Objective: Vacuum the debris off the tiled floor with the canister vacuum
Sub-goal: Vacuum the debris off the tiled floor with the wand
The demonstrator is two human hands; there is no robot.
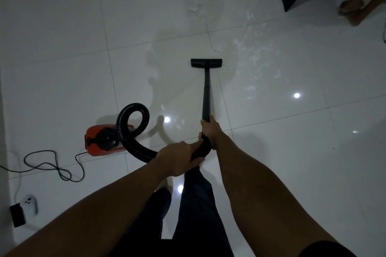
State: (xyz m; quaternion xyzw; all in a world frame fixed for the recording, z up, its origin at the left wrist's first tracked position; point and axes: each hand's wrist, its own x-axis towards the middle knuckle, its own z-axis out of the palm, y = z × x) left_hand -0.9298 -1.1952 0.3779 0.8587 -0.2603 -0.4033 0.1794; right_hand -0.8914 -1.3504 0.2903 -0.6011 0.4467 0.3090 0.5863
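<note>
R hand curled tight round black plastic wand, frame ctr. L hand just below grips black ribbed hose. Flat black floor head on glossy white tiled floor, scattered white debris to its upper right. Red canister vacuum w/ black cord at left.

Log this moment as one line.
left hand: grips hose | right hand: grips wand | nozzle: on tiled floor | debris: ahead-right of nozzle
</note>
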